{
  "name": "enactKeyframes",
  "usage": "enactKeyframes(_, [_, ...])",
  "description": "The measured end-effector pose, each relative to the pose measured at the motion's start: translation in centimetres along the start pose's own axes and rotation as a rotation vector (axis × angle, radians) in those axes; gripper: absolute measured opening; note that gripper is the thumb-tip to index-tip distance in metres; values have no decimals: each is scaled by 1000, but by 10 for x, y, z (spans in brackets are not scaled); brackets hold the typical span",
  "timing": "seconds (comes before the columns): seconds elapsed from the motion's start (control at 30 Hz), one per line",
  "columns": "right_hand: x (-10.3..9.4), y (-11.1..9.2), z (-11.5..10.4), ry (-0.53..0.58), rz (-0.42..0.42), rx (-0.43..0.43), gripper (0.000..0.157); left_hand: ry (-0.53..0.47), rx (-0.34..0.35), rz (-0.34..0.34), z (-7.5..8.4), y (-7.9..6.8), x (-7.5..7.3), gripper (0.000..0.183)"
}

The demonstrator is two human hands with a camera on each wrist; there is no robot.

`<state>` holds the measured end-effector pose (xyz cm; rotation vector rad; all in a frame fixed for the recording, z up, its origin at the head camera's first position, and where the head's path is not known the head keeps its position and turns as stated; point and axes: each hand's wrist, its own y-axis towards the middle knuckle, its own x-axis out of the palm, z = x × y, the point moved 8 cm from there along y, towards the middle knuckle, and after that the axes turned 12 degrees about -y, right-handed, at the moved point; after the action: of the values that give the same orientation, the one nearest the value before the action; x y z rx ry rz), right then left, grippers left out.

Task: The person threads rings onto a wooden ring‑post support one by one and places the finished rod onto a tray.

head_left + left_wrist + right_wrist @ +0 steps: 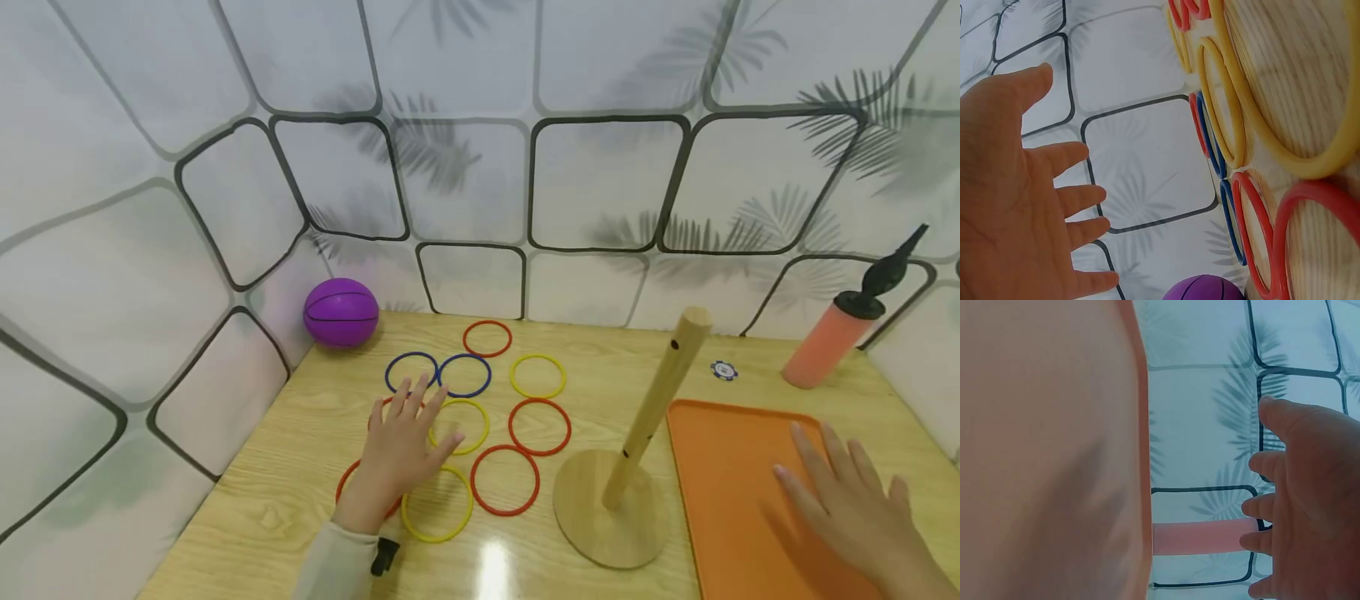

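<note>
- Pale wood-grain table; only the head view shows the upright wooden post.
- Left hand, fingers spread, above red, yellow, blue rings.
- Right hand, likewise, above orange tray.

Back wall, 12 o'clock: pale, rounded panels outlined in black and grey, shadowy fronds, darkest at 2 o'clock. Side wall, 9 o'clock: same panel pattern, meeting the back wall. Table, 6 o'clock: light wood grain, glossy, one bright glare patch.
</note>
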<state>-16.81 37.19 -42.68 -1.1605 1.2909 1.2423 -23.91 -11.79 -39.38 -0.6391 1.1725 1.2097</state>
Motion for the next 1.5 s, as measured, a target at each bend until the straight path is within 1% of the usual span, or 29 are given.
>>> enactKeyframes(0.17, [-7,4,-3,9,2,13,74,-14,51,39,2,0,-5,67])
enactKeyframes(0.27, [-13,5,-4,1,31,12,72,-66,71,59,3,-2,-8,65])
enactKeyframes(0.33, [-16,6,-5,-8,47,11,68,-109,62,55,1,-3,-8,64])
enactKeyframes(0.4, [-16,6,-4,-6,36,10,66,-182,28,25,-3,-4,-5,63])
enactKeyframes(0.47, [-16,7,-3,10,13,17,64,-272,-18,-20,-7,-5,0,64])
enactKeyframes(0.57, [-12,8,-3,69,-27,29,62,-438,-80,-92,-13,-7,6,65])
enactKeyframes(0.63, [-11,7,-4,109,-29,27,61,-528,-96,-123,-15,-8,9,65])
enactKeyframes(0.7, [-11,6,-7,151,-16,11,57,-592,-91,-140,-16,-9,10,62])
enactKeyframes(0.77, [-13,5,-12,211,5,-16,53,-633,-85,-152,-20,-10,13,59])
enactKeyframes(0.9, [-21,4,-26,343,82,-98,41,-722,-99,-170,-29,-12,19,52])
enactKeyframes(0.97, [-23,4,-33,393,82,-117,38,-770,-107,-182,-34,-13,23,50])
enactKeyframes(1.03, [-26,5,-41,424,71,-137,37,-814,-101,-193,-36,-13,25,48])
enactKeyframes(1.1, [-30,5,-50,480,67,-167,36,-865,-96,-215,-39,-13,28,47])
enactKeyframes(1.13, [-32,5,-55,511,72,-188,36,-890,-103,-229,-40,-13,30,47])
enactKeyframes(1.27, [-48,3,-81,669,142,-337,34,-986,-159,-282,-46,-16,39,43])
enactKeyframes(1.33, [-56,2,-94,737,154,-401,36,-1014,-182,-300,-48,-16,43,41])
enactKeyframes(1.4, [-62,3,-105,811,141,-451,38,-1028,-184,-304,-48,-17,46,38])
enactKeyframes(1.5, [-67,5,-120,930,98,-515,39,-1025,-175,-291,-48,-16,48,34])
